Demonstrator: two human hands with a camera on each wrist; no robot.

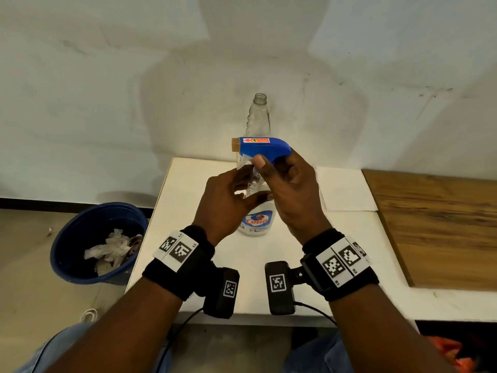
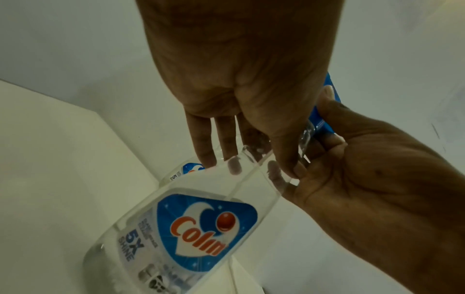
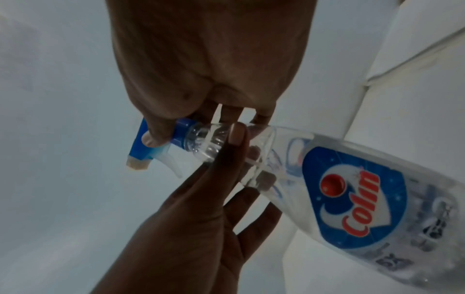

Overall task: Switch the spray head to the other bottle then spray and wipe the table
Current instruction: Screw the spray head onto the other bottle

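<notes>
Clear glossy plastic bottle (image 1: 254, 224); blue plastic spray head (image 1: 265, 148); matt white table (image 1: 269, 265); wood-grain board (image 1: 435, 224).

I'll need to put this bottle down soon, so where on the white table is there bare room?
Bare room lies on the white table along its left edge, and at its near edge around the wrists. The middle is crowded: both hands hold the labelled bottle, the empty bottle stands behind, and paper covers the right rear.

The clear bottle (image 2: 191, 228) carries a blue label reading "Colin" in red letters, with "5X SHINE" printed beside it; the smaller print is illegible.
</notes>
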